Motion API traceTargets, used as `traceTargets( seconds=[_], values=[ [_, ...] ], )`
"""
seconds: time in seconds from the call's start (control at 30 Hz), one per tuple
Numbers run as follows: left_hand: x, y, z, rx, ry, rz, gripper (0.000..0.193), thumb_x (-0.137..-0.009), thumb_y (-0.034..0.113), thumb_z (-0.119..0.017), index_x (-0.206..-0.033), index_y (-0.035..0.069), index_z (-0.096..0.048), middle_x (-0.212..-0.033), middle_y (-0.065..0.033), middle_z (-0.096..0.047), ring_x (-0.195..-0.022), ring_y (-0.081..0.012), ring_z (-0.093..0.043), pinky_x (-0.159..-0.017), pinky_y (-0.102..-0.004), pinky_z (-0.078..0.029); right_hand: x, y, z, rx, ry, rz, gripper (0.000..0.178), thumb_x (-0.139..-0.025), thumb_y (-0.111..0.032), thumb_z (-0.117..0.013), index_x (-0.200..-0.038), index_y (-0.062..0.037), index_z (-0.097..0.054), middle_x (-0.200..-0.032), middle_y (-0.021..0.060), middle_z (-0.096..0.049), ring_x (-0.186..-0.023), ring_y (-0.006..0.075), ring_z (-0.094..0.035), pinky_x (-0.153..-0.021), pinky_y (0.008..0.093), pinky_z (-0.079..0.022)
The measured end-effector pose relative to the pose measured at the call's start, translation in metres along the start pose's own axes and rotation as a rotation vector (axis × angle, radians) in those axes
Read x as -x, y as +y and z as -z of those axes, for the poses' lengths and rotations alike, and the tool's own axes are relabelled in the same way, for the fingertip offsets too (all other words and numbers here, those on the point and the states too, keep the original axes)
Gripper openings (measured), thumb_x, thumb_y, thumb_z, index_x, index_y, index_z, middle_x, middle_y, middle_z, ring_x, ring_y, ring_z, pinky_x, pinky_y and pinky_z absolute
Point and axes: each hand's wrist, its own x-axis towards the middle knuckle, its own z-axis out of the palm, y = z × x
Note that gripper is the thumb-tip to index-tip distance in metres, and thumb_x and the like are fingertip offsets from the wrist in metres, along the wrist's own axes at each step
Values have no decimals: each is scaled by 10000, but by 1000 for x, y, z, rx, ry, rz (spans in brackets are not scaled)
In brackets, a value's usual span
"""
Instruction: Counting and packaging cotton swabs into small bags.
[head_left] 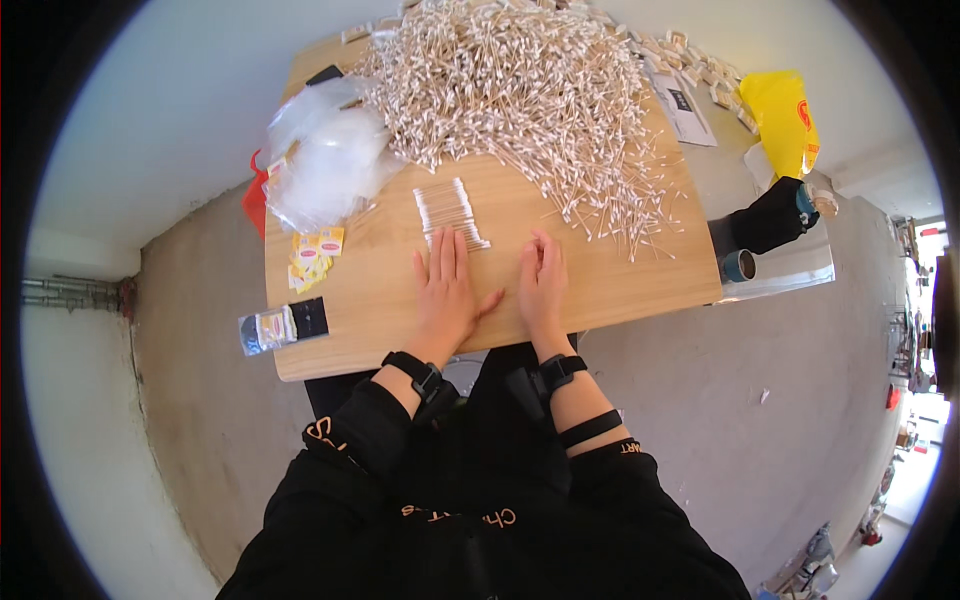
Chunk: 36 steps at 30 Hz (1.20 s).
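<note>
A row of cotton swabs point(447, 208) lies side by side on the wooden table point(390, 320), in front of me. My left hand point(446, 290) rests palm down with its fingers stretched and thumb apart, the fingertips at the near edge of that row. To its right, my right hand point(542, 285) lies on the tabletop with its fingers bent in together; whether anything is inside them is hidden. Beyond both hands spreads a large heap of loose cotton swabs point(510, 85), its stray sticks reaching down the right side.
Clear plastic bags point(330, 150) are piled at the left, with small yellow and white labels point(316, 252) below them. A filled packet point(272, 328) overlaps the left table edge. At the right stand a dark cup point(738, 266), a black item point(770, 218) and a yellow bag point(785, 120).
</note>
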Motion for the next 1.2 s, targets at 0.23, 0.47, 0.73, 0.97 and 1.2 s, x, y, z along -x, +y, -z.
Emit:
traceTargets(
  seconds=[0.23,0.47,0.73,0.97,1.2],
  values=[
    [-16,-2,6,-9,69,30,995,-710,532,-630,-1378,-49,-174,-1452,-183,-194,-1369,-303,-112,-1060,-558,-83,2,-1,-3,20,24,54,231,-880,-76,-468,-1098,-19,-521,-865,107,-540,-746,212,-524,-660,304,-436],
    [-9,-5,2,-40,-5,16,993,-709,522,-635,-1379,-47,-174,-1452,-181,-197,-1371,-303,-104,-1069,-551,-45,0,1,-5,8,26,-23,243,-890,-90,-456,-1114,-18,-518,-875,111,-535,-754,215,-525,-669,302,-439],
    [-4,-1,16,94,28,16,976,-691,512,-651,-1369,-43,-220,-1444,-163,-228,-1364,-280,-148,-1070,-545,-74,2,-7,-5,-113,17,-109,288,-928,-173,-410,-1143,-5,-503,-888,104,-533,-749,197,-558,-741,302,-456],
    [12,-7,6,31,33,-4,994,-665,526,-660,-1364,-40,-238,-1450,-154,-222,-1365,-265,-157,-1070,-541,-89,3,3,-13,-231,2,-137,377,-964,-265,-354,-1204,12,-442,-1083,126,-492,-969,204,-533,-856,320,-440],
    [6,-8,28,20,-49,-1,1039,-614,496,-701,-1371,-34,-227,-1459,-165,-191,-1365,-279,-159,-1067,-543,-110,-4,-2,-52,-655,-124,-226,518,-969,-350,-325,-1310,40,-299,-1282,172,-388,-1253,273,-343,-1062,374,-258]
  ],
)
